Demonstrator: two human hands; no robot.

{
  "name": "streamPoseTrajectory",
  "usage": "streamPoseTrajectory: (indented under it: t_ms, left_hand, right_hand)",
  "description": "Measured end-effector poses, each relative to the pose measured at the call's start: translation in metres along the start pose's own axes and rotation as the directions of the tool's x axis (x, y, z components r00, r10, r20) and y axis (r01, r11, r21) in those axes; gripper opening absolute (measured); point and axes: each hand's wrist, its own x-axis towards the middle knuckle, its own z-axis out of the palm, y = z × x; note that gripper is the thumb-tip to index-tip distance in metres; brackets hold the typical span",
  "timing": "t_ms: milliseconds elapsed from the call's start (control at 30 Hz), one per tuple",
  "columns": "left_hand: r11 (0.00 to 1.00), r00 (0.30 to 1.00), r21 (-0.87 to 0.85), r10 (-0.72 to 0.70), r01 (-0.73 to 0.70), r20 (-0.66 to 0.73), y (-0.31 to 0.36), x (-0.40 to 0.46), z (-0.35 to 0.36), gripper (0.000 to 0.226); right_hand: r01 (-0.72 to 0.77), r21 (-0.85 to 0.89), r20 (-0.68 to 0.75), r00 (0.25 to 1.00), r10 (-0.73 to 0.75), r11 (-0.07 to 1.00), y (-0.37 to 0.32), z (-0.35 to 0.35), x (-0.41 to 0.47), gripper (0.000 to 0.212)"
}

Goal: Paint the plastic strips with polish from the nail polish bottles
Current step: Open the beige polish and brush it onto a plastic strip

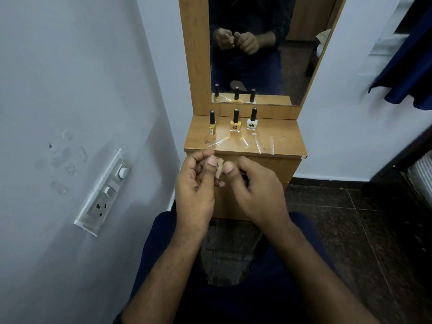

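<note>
Three nail polish bottles (235, 122), about four plastic strips (259, 146).

Between my two thumbs sits a small pale piece (219, 169), too blurred for me to tell what it is, and my left hand (195, 183) covers its lower end. My right hand (254, 187) curls so its fingertips are hidden beneath the palm. Beyond my fingers, the clear plastic strips (259, 146) nearly vanish against the wooden top (287, 139); I cannot count them.
</note>
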Motion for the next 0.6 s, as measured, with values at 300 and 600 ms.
streamPoseTrajectory:
  t_ms: [300, 600]
  left_hand:
    - [0.999, 0.999, -0.043, -0.025, 0.026, 0.028, -0.006, 0.005, -0.007, 0.020]
    - [0.994, 0.992, -0.089, 0.075, -0.066, 0.101, -0.002, 0.003, -0.006, 0.018]
  right_hand:
    - [0.146, -0.181, -0.007, 0.989, -0.150, 0.973, 0.005, 0.011, 0.000, 0.047]
    - [-0.617, 0.643, 0.514, 0.787, 0.341, 0.455, -0.020, 0.002, 0.006, 0.061]
